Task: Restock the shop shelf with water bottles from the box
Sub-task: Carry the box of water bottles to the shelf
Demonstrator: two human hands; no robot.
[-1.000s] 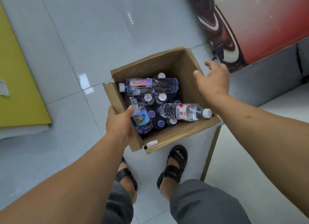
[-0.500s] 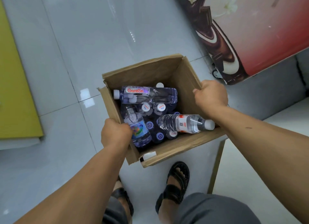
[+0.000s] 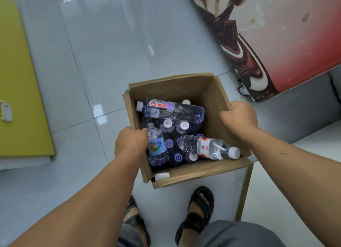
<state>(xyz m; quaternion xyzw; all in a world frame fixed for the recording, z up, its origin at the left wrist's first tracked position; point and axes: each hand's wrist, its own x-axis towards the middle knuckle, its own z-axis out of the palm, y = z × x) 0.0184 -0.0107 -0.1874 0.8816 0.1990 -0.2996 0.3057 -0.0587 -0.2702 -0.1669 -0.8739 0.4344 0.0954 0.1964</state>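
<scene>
Two hands are on it: the left hand (image 3: 131,141) is curled over the left rim of the brown open-topped cardboard box (image 3: 175,88), and the right hand (image 3: 239,117) is clamped on the right rim. The box is just ahead of the person's sandalled feet (image 3: 201,206), can't tell if it's resting on anything. Inside it, clear plastic water bottles (image 3: 206,147) are piled loose, some upright, three lying on top. I'd guess that load is heavy and shifty. The thin card walls look soft and bent, so hands under the bottom seem safer than gripping the rims. Single bottles look slick and squashy, best grabbed round the middle. No shelf in view.
</scene>
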